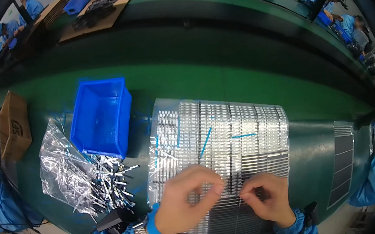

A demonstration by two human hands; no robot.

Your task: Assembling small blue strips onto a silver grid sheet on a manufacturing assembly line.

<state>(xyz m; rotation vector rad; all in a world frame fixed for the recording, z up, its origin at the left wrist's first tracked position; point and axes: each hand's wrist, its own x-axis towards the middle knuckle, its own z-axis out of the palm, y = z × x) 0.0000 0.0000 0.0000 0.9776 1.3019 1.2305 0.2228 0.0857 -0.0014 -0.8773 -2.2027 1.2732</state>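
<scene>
My left hand (186, 200) hovers over a flat sheet (264, 123) covered in rows of small silvery pieces, thumb and forefinger pressed together. Close by on its right is my right hand (270, 197), also pinched; anything tiny between the fingertips of either hand is too small to make out. The sheet's lower part shows dark bands with thin, light lines. Two thin blue strips lie across the silvery rows, one slanted (206, 142) and one nearly level (244, 135). A metal watch and a blue band circle my left wrist.
Left of the sheet stands a blue plastic bin (124, 125), with a heap of small black-and-silver strips (113, 183) and a clear plastic bag (57, 155) of similar pieces before it. A cardboard box (15, 125) is farther left. At right lies a dark-panelled sheet (342, 158). Co-workers sit around.
</scene>
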